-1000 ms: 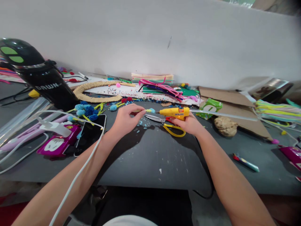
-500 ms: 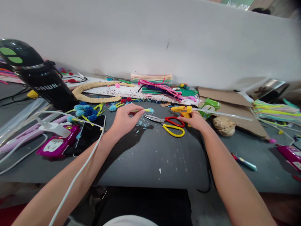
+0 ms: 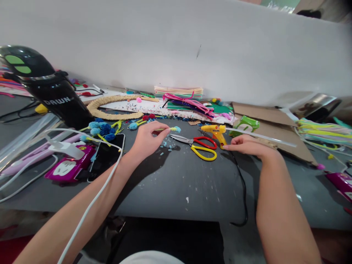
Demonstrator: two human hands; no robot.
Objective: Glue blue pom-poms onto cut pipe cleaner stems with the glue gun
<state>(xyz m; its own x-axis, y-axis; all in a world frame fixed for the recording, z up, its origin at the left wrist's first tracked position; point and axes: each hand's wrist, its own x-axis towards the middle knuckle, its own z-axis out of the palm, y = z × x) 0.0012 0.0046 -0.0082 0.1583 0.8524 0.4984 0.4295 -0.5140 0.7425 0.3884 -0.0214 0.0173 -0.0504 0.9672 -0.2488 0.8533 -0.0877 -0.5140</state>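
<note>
Between the thumb and fingers of my left hand (image 3: pixel 150 138) is a yellow-green pipe-cleaner stem with a small light-blue tuft (image 3: pixel 176 129) at its tip. My right hand (image 3: pixel 247 145) is open, its thumb tip beside the handle end of a yellow hot glue gun (image 3: pixel 216 132). The gun lies on the table, a long clear glue stick (image 3: pixel 264 135) coming out of its back. Scissors (image 3: pixel 203 143) with one red and one yellow handle lie between my hands. Light-blue fluff scraps (image 3: pixel 165 146) are scattered below the tuft.
Blue pom-pom stems (image 3: pixel 103 129) and a phone (image 3: pixel 108 156) lie left, near a black bottle (image 3: pixel 64 101) and purple charger block (image 3: pixel 70 165). A cream wrapped ring (image 3: pixel 95 110) and pipe-cleaner bundles (image 3: pixel 192 104) are behind. Cardboard (image 3: pixel 288 141) and a green packet (image 3: pixel 244 125) lie right. A black cord (image 3: pixel 243 183) trails frontward.
My right hand has let go of the glue gun and moved to the right of it. My left hand keeps its hold on the stem in nearly the same place.
</note>
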